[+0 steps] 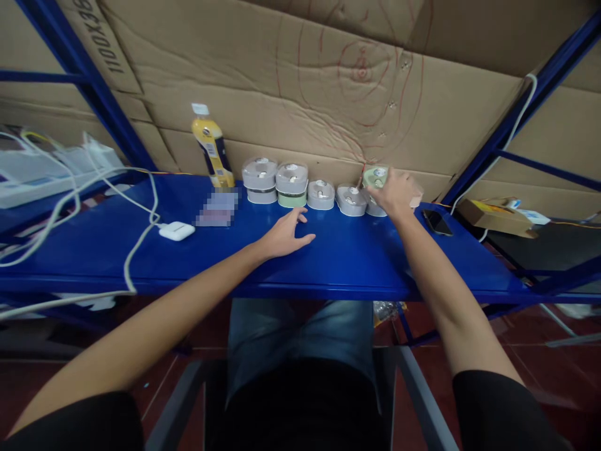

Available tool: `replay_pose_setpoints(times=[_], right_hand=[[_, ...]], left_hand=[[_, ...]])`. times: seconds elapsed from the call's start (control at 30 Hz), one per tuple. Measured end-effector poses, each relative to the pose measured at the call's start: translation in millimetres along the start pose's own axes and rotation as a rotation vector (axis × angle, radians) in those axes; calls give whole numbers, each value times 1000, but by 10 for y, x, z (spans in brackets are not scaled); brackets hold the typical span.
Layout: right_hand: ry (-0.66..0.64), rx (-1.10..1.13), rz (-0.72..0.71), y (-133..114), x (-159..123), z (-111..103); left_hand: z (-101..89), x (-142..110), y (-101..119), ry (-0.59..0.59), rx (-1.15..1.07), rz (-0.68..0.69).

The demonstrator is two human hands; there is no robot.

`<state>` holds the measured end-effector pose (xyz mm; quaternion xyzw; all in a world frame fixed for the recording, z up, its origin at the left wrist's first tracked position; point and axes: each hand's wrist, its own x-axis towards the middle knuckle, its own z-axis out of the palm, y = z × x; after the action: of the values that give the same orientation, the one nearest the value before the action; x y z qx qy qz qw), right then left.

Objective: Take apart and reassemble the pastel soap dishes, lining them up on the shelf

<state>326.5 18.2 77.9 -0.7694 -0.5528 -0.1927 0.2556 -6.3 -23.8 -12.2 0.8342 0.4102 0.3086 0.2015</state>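
Note:
A row of small round grey and white containers (pixel 291 185) stands along the back of a blue shelf (pixel 328 263), some stacked in twos. My right hand (pixel 394 194) is closed around a pale green round container (pixel 377 176) at the right end of the row, held over another container there. My left hand (pixel 284 235) rests flat on the shelf in front of the row, fingers spread, holding nothing.
A yellow bottle (pixel 212 147) stands left of the row beside a blurred card (pixel 216 208). A white charger and cables (pixel 176 230) lie at left. A dark phone (pixel 436 222) and a cardboard box (pixel 495 216) lie at right. Cardboard sheets back the shelf.

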Motion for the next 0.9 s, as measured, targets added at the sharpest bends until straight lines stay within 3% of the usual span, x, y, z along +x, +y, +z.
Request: replay_pose_setpoints(times=[0.13,0.27,0.5,0.6,0.73,0.9], right_hand=[[-40,-119,13,-139,71,189],[-24,-139,30,-116,96,341],[62,-83,-38,-75,-46,345],[38,32,-235,-216,-128,317],[-132,132,-606,-603,-261,349],[-314,108,-730,-1072,-443,423]], left_hand=[[13,2,-1,-2,11,2],[26,2,-15,-3,24,17],[46,12,-60,-2,41,57],[47,14,-70,5,50,59],[42,14,-67,1,56,67],[36,13,-61,2,74,75]])
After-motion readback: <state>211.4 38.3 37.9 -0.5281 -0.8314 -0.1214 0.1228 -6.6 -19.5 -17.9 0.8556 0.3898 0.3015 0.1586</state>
